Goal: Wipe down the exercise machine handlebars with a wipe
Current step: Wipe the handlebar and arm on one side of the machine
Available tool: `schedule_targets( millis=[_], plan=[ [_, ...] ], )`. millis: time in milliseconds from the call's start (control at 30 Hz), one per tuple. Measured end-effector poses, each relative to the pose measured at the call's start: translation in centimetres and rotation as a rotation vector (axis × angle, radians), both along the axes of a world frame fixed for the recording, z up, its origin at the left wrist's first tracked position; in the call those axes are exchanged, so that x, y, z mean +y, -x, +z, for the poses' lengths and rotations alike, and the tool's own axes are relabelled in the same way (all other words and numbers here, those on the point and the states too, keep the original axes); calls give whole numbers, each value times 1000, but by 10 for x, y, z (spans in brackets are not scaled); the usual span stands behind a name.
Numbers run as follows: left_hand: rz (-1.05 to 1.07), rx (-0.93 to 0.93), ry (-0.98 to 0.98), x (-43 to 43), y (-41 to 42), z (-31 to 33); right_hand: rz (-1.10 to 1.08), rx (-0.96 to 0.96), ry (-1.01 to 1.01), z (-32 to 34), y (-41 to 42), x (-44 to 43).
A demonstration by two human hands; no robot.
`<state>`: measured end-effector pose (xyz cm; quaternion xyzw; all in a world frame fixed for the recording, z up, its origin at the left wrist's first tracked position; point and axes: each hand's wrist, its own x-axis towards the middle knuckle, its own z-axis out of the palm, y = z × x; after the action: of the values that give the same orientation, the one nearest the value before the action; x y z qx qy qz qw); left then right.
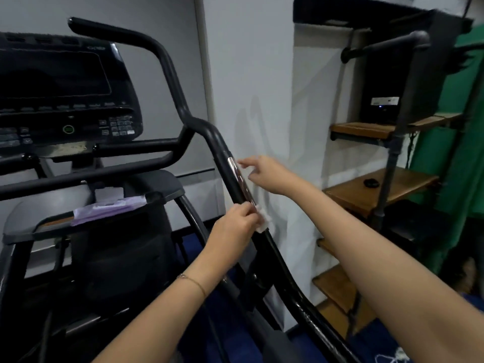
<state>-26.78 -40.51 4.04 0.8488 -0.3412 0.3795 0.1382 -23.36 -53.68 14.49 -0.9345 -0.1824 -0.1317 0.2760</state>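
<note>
The machine's black right handlebar [272,255] runs from the console down to the lower right, with a shiny metal sensor strip [239,179] on its upper stretch. My left hand [235,227] grips the bar just below the strip and presses a white wipe [264,218] against it. My right hand [264,174] reaches in from the right, higher up beside the strip, pinching a small white piece of wipe [246,165] with its fingertips.
The black console [62,93] and other handlebars [146,43] fill the left. A purple wipe packet [107,209] lies on the machine's tray. A white wall is right behind the bar. Wooden pipe shelves [379,187] and a green curtain [458,153] stand to the right.
</note>
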Motion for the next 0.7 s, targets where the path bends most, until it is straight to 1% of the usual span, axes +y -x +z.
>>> schedule_targets(
  millis=[33,67,167,200,267,300,333,400,467,533,633,700],
  plan=[
    [-14,6,-54,3,-1,1,-46,27,-19,-5,2,-7],
    [-9,11,-92,5,-5,6,-87,112,-19,-11,5,-15],
    [90,12,-133,10,-24,36,-85,552,46,-31,24,-26],
    [144,-1,-113,12,-33,50,-80,596,80,-39,30,-24],
    [245,-1,-83,14,-49,79,-110,479,143,-51,37,-16],
    [271,-4,-90,15,-54,89,-139,405,164,-54,38,-12],
    [263,-1,-114,13,-58,92,-163,370,157,-56,39,-10],
    [171,37,-232,5,-53,86,-178,377,111,-57,42,-9],
    [54,54,-382,0,-40,68,-197,376,133,-57,46,-8],
    [31,46,-442,3,-39,71,-220,359,155,-59,48,-6],
    [199,4,-413,8,-55,102,-211,361,115,-60,47,-6],
    [278,-2,-385,5,-59,110,-203,364,110,-60,48,-7]
  ],
)
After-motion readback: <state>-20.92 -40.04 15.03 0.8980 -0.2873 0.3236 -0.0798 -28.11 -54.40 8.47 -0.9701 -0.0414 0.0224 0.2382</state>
